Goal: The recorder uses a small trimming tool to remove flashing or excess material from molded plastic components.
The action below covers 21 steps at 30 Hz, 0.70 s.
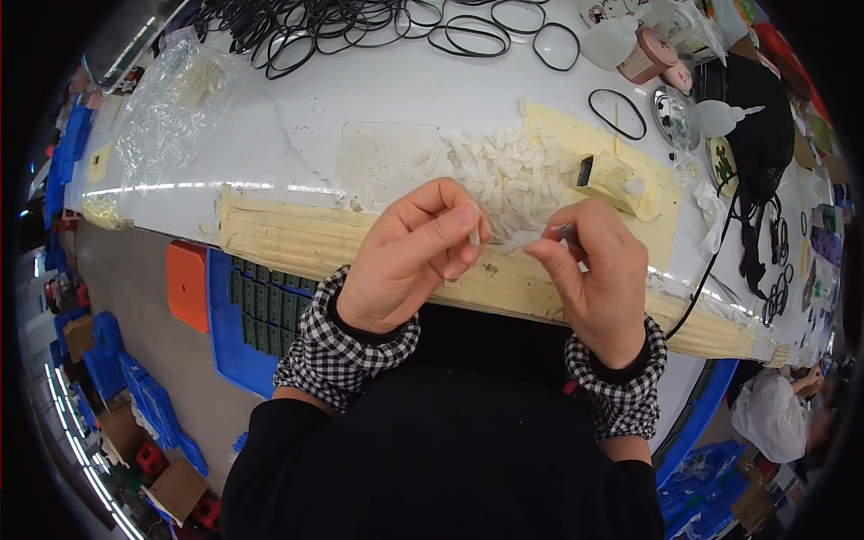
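Above the front edge of the white table (297,135), my left hand (418,252) pinches a small whitish strip (475,236) between thumb and fingers. Close beside it on the right, my right hand (598,270) is closed on a small grey, metallic-looking piece (566,232); most of it is hidden by the fingers, so its kind is unclear. Just beyond both hands lies a loose pile of small whitish, translucent pieces (508,175). A block wrapped in yellow tape (623,184), dark at one end, stands right of the pile on a yellow sheet (562,126).
Black rubber rings (315,27) are heaped at the far edge. A clear plastic bag (175,99) lies far left. Pink jars (648,56) and a black cloth item (760,126) crowd the right. Yellow padding (297,229) lines the table edge; a blue crate (229,333) stands below.
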Tool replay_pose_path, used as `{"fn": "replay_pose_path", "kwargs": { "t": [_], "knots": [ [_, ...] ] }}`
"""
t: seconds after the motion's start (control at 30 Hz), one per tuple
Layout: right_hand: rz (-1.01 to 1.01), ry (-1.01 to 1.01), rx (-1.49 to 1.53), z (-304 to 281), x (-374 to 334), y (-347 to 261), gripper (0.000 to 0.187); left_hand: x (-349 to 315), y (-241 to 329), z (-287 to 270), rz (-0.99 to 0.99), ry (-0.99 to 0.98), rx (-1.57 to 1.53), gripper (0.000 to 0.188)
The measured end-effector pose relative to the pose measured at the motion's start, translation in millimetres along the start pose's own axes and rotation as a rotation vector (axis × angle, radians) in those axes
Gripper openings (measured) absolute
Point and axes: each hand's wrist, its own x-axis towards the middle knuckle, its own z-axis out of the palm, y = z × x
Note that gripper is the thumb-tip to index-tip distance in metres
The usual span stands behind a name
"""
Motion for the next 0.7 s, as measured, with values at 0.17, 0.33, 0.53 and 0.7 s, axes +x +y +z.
{"fn": "replay_pose_path", "kwargs": {
  "t": [0.17, 0.33, 0.53, 0.7],
  "knots": [
    [0.023, 0.136, -0.075, 6.6, -3.5, 17.8, 0.013, 1.1, 6.4, -13.2, 0.080, 0.047, -0.048, 0.015],
    [-0.010, 0.050, -0.135, 18.1, -2.4, 15.3, 0.017, 3.1, 2.6, -12.0, 0.124, 0.042, -0.084, 0.021],
    [-0.032, 0.109, -0.039, 19.9, -0.2, 17.2, 0.016, 1.3, 1.9, -2.8, 0.096, 0.136, 0.016, 0.022],
    [0.084, 0.125, 0.206, 4.7, 3.0, -6.1, 0.016, 3.5, -4.6, 8.5, 0.056, 0.097, 0.148, 0.020]
  ]
}}
